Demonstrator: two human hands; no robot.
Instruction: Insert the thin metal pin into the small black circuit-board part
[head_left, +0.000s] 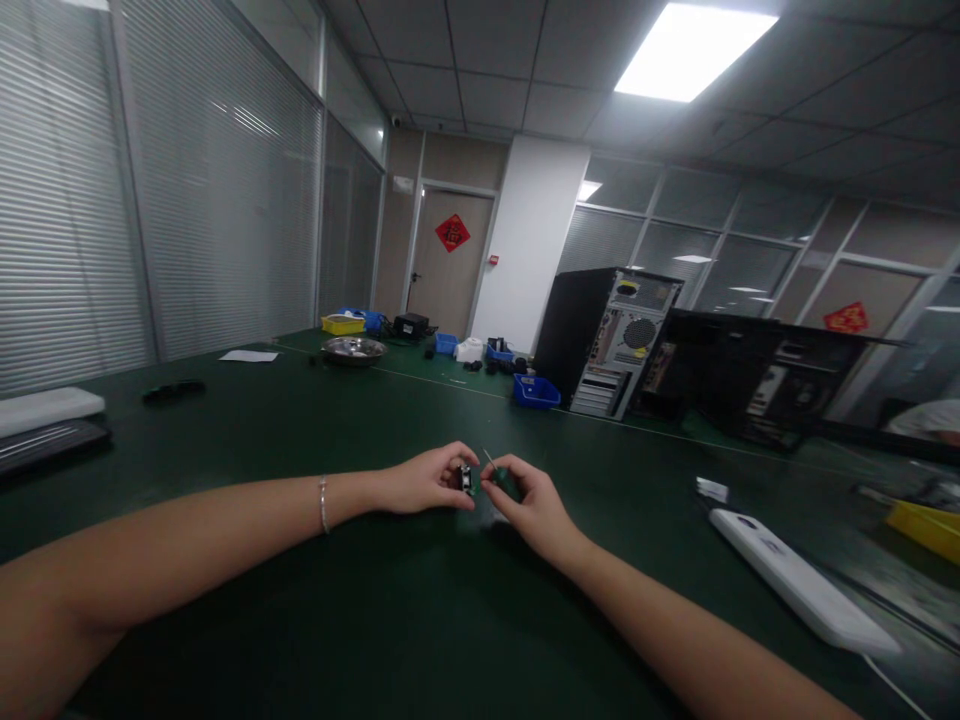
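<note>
- Head view: left hand pinches a small black part at its fingertips, just above the green table.
- Right hand is closed on a thin screwdriver, tip right beside the part (contact too small to tell).
- White keyboard lies well right of the fingers; computer tower stands beyond.

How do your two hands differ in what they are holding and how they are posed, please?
The left hand pinches a small dark part between its fingertips; the right hand grips a thin green-handled tool, its tip pointing up and away. The left wrist wears a bracelet; the right wrist is bare. Both hands meet low over the green table.
</note>
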